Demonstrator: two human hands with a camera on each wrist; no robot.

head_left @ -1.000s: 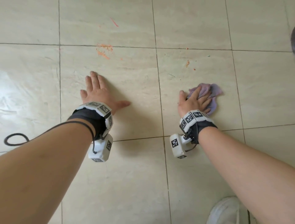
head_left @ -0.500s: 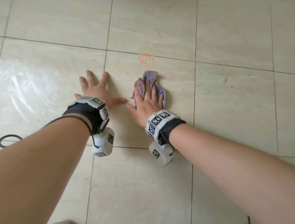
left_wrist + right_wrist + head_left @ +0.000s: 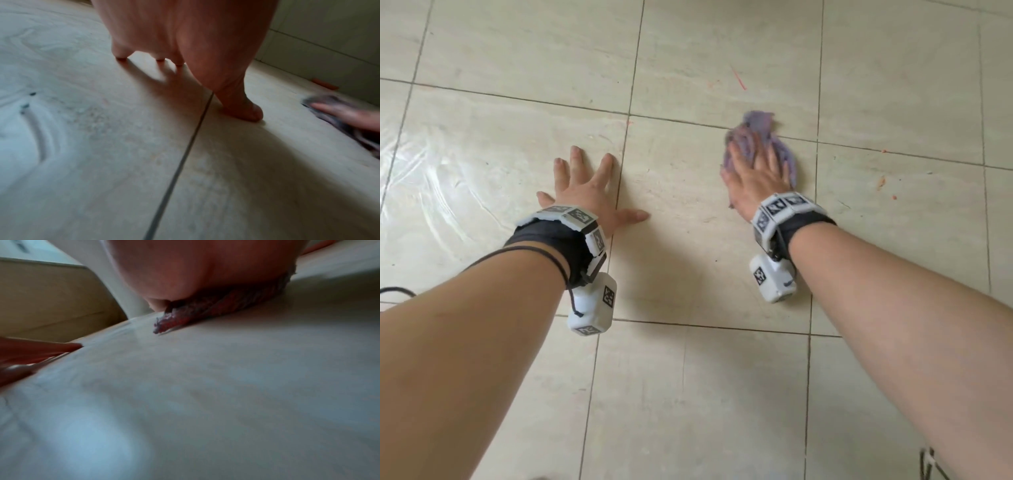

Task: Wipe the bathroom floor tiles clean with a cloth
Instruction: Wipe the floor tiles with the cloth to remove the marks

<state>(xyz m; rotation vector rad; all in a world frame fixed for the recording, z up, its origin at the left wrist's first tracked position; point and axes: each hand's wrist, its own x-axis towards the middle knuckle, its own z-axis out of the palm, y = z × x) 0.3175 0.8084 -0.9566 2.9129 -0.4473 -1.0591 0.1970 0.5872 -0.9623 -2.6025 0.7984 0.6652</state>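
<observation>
Beige floor tiles (image 3: 688, 222) | my left hand (image 3: 582, 192) flat, bracing | my right hand (image 3: 756, 171) flat on purple cloth (image 3: 760, 126) | press evenly toward far orange marks (image 3: 738, 82)

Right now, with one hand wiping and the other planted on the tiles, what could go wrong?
The left hand bears on tile beside a shiny wet-looking patch; it might slip. The right hand presses the purple cloth flat, so the bunched cloth could slide out. Orange marks and a red streak could get missed.

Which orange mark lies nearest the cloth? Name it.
The thin red-orange streak just beyond the cloth. The orange spots lie farther off, right of the right hand.
</observation>
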